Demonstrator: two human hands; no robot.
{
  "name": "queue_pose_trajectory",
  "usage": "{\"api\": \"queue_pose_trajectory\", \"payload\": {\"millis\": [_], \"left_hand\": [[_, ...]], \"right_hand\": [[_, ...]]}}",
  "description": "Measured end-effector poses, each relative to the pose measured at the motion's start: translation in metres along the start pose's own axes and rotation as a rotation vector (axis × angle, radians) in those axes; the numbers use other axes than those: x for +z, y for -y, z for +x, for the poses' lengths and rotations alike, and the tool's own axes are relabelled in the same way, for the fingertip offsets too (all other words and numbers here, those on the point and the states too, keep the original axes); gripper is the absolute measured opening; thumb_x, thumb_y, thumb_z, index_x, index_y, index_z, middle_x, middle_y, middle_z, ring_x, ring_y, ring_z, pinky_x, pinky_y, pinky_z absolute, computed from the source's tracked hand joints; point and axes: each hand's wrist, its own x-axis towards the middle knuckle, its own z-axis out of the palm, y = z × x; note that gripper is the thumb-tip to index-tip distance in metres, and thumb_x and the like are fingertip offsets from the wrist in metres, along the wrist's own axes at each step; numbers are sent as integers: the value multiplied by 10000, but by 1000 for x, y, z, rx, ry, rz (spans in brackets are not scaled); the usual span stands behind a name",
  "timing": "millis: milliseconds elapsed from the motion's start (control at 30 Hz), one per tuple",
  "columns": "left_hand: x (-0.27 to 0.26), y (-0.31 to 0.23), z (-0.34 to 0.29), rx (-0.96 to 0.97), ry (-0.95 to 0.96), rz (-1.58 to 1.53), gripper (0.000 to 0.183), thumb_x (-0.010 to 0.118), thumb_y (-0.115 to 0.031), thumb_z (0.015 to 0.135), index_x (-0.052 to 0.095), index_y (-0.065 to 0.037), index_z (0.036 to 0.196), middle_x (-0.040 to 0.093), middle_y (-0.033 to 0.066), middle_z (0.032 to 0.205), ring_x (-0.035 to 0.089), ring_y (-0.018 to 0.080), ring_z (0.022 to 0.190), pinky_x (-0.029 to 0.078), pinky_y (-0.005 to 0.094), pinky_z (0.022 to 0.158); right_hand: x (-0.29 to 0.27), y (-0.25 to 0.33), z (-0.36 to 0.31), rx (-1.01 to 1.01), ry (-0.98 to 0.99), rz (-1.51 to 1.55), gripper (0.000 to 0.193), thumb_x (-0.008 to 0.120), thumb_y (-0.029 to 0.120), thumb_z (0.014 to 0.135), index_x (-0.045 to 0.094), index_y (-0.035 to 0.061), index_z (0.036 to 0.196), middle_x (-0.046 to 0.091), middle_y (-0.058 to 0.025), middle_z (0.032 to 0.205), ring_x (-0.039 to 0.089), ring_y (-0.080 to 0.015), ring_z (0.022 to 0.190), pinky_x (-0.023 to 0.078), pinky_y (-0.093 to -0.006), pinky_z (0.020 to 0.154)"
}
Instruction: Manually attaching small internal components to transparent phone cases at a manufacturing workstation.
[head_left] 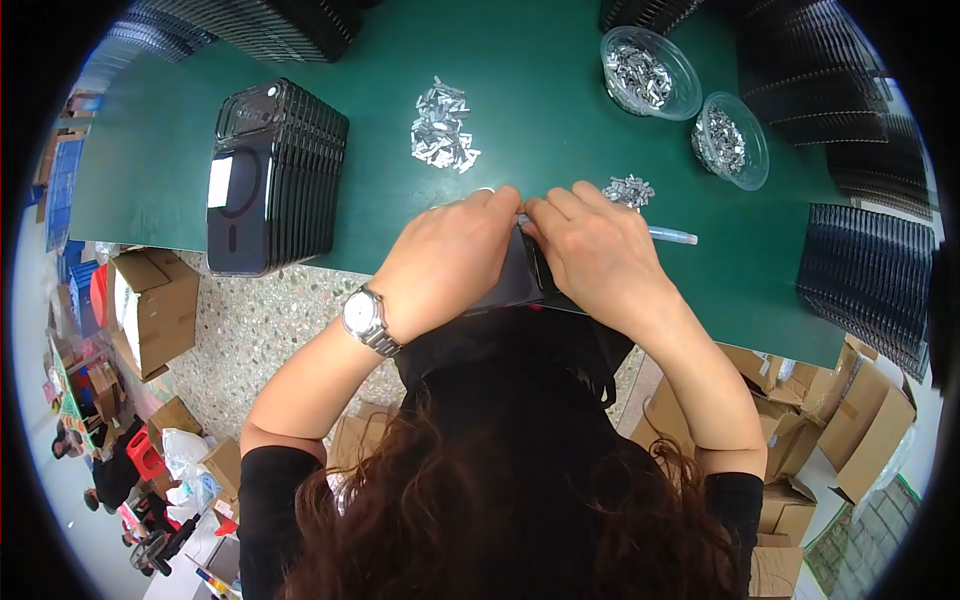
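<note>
Close together at the table's near edge, my left hand [450, 245] and my right hand [600, 250] bend over a black phone case [515, 274], largely covered by them. My left hand grips the case. The fingertips of my right hand pinch together at its upper end; whatever they hold is too small or hidden to make out. Beyond my left hand lies a loose pile of small silvery pieces [445, 125]. A smaller pile of grey metal pieces [629, 191] sits just past my right hand, near a pale pen-like stick [673, 236].
A tall stack of black-framed phone cases [280, 180] stands at left on the green table [390, 60]. Two clear plastic tubs [683, 75] [758, 165] hold small metal parts at the far right. More case stacks [865, 280] line the right side. Cardboard boxes [155, 305] lie on the floor.
</note>
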Motion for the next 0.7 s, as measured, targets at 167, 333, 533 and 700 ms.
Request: {"api": "queue_pose_trajectory", "payload": {"millis": [167,333,533,700], "left_hand": [[-7,-8,0,7,16,-44,97,615,-86,1001,615,-29,1079,701,199,932,672,441,830,531,523,706],[-3,-12,2,1,25,-49,102,627,-89,1003,630,-20,1078,699,202,923,673,442,837,541,509,717],[3,-9,-1,17,-11,-99,122,641,-78,997,646,-23,1106,699,209,930,674,443,840,546,502,726],[6,-5,-1,36,-12,-59,93,639,-79,999,633,-25,1074,686,201,912,670,437,814,539,502,690]], "right_hand": [[-17,-5,-5,-61,23,9,115,667,148,953,676,36,974,657,-81,928,671,-275,880,594,-414,680],[-16,-5,-10,-27,71,-46,271,703,122,950,694,13,1197,629,-84,972,659,-257,862,567,-398,687],[-9,-3,-12,-53,6,18,116,662,115,921,634,20,981,610,-101,918,685,-294,819,601,-423,657],[-11,-10,-16,-73,-22,41,120,666,121,934,628,17,981,613,-103,935,677,-290,853,600,-419,675]]}}
